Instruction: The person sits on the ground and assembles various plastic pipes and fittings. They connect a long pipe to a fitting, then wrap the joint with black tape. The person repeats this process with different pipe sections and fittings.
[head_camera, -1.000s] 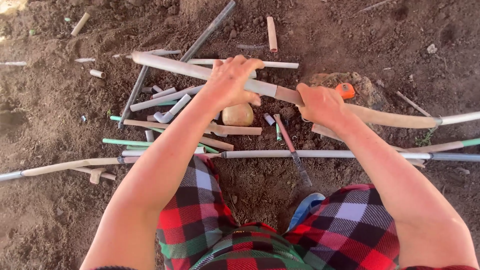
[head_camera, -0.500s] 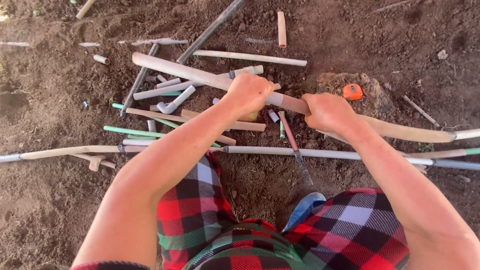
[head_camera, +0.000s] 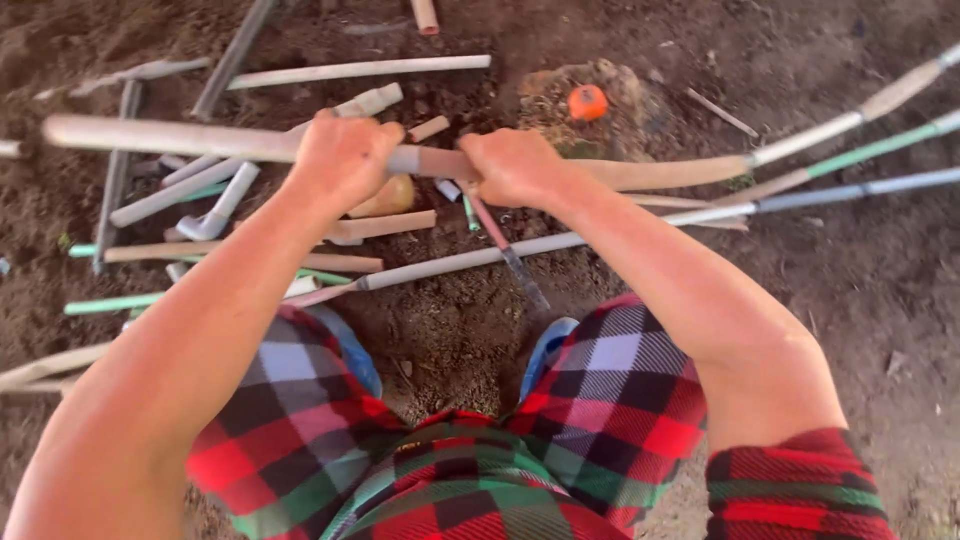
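Pipe (head_camera: 180, 140): long, rigid, light; slight bow right of hands.
Left hand (head_camera: 343, 160): fist closed around pipe.
Right hand (head_camera: 515, 165): clenched on pipe, close beside the left.

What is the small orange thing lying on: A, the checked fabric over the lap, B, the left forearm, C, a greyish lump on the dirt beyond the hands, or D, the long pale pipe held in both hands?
C: the orange thing sits atop the greyish lump on the soil, beyond the right hand, not touching the pale pipe.
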